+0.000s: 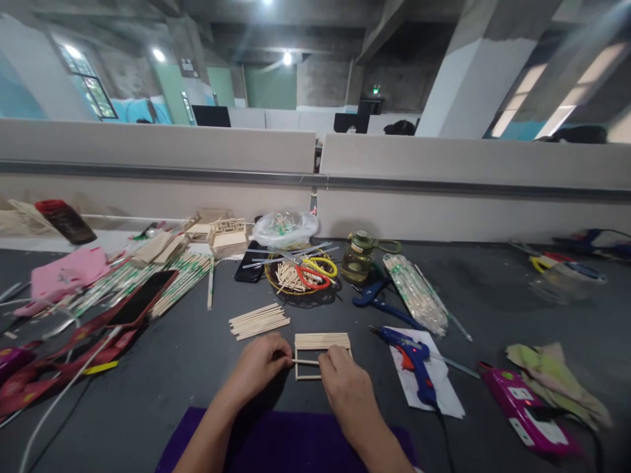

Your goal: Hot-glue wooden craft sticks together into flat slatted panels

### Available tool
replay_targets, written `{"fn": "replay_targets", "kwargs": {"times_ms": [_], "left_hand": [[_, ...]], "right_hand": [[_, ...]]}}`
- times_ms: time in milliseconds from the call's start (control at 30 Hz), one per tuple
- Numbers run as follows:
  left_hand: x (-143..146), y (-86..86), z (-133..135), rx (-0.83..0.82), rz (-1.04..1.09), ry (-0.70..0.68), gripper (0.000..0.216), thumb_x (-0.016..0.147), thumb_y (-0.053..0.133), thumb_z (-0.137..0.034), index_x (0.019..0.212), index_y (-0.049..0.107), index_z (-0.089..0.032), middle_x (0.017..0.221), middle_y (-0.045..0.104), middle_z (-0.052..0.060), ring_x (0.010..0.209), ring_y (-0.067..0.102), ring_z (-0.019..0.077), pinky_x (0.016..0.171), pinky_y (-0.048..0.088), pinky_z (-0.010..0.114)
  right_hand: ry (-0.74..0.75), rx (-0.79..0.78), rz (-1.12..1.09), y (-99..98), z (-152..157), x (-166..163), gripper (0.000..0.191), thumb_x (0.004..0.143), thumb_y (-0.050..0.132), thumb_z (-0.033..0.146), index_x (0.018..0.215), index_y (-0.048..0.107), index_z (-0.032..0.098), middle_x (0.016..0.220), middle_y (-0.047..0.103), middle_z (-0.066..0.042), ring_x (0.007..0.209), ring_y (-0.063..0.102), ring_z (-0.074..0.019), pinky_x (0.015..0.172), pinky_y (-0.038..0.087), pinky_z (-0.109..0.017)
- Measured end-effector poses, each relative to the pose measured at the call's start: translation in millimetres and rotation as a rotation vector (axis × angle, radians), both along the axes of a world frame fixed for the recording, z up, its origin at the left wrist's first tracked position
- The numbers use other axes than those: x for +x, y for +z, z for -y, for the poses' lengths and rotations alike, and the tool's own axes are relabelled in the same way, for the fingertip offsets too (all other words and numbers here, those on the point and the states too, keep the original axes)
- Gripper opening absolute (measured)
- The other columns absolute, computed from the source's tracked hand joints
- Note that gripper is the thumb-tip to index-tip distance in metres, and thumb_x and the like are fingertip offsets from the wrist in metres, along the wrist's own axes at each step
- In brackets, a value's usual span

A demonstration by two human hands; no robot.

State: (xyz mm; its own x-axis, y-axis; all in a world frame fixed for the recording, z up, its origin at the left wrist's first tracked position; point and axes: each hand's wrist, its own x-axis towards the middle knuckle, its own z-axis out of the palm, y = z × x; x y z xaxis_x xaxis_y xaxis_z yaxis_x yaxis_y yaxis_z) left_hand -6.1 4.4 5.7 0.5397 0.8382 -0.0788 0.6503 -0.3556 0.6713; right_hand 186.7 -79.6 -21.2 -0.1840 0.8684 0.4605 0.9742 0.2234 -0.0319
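Observation:
Between my two hands runs a thin wooden stick [306, 361], lying across a small rectangular stick frame [308, 377]. My left hand [263, 361] is closed with thumb and fingers pinching the stick's left end. Its right part goes under the fingers of my right hand [345, 381], which are closed together over the frame's right side. Several sticks laid side by side [323, 340] cover the far part of the frame. A pile of loose wooden sticks [259, 320] rests just beyond my left hand.
To the right, a blue glue gun [414, 358] lies on white paper [451, 397]. Scissors [315, 272] sit on a basket of short sticks [288, 276]. A glass jar [358, 256], a power strip [525, 410], a phone [142, 299] and stick furniture [227, 236] surround the work area.

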Motion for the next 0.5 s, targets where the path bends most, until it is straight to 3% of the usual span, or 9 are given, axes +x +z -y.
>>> {"fn": "replay_targets", "kwargs": {"times_ms": [200,500], "left_hand": [[11.0,7.9,6.3,-0.005,0.095,0.006,0.017,0.083,0.054,-0.026,0.076,0.067,-0.018,0.079,0.065,0.002,0.074,0.058,0.0153,0.067,0.038,0.023],[32.2,12.2,18.9,0.076,0.066,0.028,0.018,0.088,0.051,-0.027,0.078,0.064,-0.02,0.078,0.062,0.001,0.073,0.057,0.0143,0.066,0.037,0.022]], "right_hand": [[-0.097,0.042,-0.061,-4.8,11.3,-0.1,0.038,0.08,0.055,0.003,0.114,0.056,0.019,0.082,0.061,-0.003,0.07,0.057,-0.0161,0.057,0.039,-0.026],[-0.155,0.009,-0.146,-10.6,10.5,5.5,0.041,0.082,0.048,0.001,0.119,0.053,0.016,0.089,0.064,-0.006,0.078,0.063,-0.0196,0.064,0.047,-0.03]]}}
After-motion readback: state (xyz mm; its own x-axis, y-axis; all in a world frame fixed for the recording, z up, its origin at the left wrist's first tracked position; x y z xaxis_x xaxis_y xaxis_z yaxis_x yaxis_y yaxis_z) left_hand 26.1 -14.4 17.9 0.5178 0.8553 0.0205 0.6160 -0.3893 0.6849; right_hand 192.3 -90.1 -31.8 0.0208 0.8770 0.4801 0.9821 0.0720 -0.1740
